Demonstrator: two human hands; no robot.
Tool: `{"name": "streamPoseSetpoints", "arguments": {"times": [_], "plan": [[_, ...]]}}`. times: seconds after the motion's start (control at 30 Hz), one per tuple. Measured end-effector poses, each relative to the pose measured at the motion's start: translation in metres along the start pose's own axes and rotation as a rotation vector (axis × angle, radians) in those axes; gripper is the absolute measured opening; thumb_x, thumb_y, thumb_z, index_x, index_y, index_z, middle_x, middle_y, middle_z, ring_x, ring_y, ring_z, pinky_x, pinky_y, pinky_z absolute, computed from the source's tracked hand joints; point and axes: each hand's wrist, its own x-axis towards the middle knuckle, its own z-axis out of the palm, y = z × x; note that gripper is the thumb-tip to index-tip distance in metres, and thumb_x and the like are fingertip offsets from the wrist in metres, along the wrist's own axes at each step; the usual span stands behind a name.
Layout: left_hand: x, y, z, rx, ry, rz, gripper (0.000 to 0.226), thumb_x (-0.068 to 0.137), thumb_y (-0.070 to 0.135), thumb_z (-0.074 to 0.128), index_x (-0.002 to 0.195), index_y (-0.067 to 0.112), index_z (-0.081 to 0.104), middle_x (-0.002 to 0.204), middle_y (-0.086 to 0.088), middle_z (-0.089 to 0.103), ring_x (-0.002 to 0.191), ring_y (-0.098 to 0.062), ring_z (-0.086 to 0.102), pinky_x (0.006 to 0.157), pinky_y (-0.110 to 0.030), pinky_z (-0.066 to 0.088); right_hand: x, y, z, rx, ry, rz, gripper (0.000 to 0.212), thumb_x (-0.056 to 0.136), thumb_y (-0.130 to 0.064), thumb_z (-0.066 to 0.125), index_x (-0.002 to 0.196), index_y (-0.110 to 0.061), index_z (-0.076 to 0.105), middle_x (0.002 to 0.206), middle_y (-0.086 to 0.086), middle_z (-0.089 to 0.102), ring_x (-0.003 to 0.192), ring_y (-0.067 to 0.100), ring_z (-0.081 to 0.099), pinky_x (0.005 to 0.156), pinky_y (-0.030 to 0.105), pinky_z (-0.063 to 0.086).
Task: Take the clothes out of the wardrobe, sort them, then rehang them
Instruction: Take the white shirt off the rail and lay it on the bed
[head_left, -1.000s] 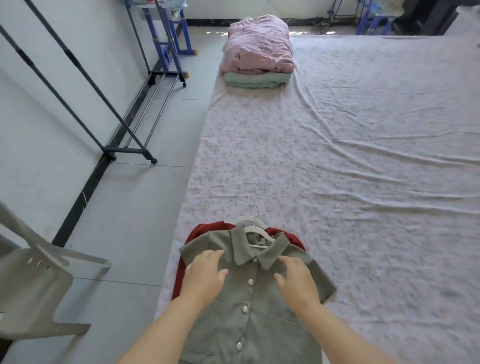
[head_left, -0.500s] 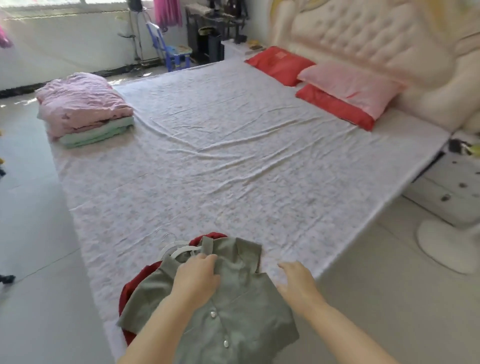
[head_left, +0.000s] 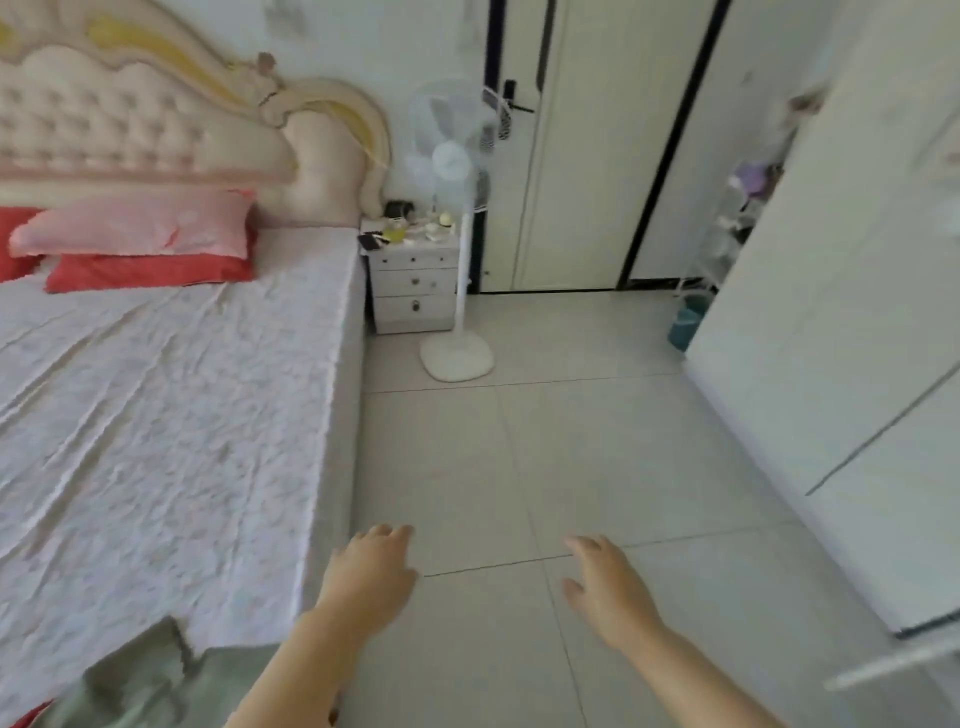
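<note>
A grey-green button shirt (head_left: 156, 680) lies at the near corner of the bed (head_left: 156, 441), over a red garment (head_left: 26, 719) that shows only as a sliver at the frame's bottom left. My left hand (head_left: 371, 569) hovers over the floor just past the bed's edge, fingers relaxed and holding nothing. My right hand (head_left: 605, 582) is out over the tiles, fingers spread and empty. The white wardrobe (head_left: 831, 338) stands along the right side.
A white pedestal fan (head_left: 457, 218) stands beside a small nightstand (head_left: 413, 280) at the bed's head. Pink and red pillows (head_left: 145, 244) lie against the tufted headboard. A white door (head_left: 582, 156) is straight ahead, and grey floor tiles (head_left: 571, 441) spread between bed and wardrobe.
My view has swung right from the bed toward the door and wardrobe. My left hand let go of the grey-green shirt, and both hands moved off the bed over the floor.
</note>
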Motion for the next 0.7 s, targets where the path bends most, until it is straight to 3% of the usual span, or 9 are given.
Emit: {"name": "streamPoseSetpoints", "arguments": {"times": [0.4, 0.7], "plan": [[0.012, 0.421, 0.068, 0.263, -0.088, 0.674, 0.052, 0.096, 0.038, 0.041, 0.144, 0.025, 0.025, 0.139, 0.000, 0.040, 0.127, -0.019, 0.040, 0.103, -0.033, 0.033, -0.185, 0.332, -0.113, 0.206, 0.287, 0.612, 0.047, 0.096, -0.024, 0.045, 0.141, -0.022, 0.034, 0.140, 0.001, 0.037, 0.128, 0.016, 0.036, 0.105, 0.027, 0.034], [-0.034, 0.661, 0.105, 0.279, -0.132, 1.126, 0.051, 0.095, 0.034, 0.044, 0.142, 0.025, 0.030, 0.136, 0.001, 0.045, 0.123, -0.019, 0.045, 0.101, -0.032, 0.037, -0.291, 0.487, -0.167, 0.254, 0.489, 0.964, 0.048, 0.094, -0.022, 0.044, 0.140, -0.020, 0.034, 0.139, 0.002, 0.038, 0.128, 0.017, 0.036, 0.105, 0.026, 0.031]]}}
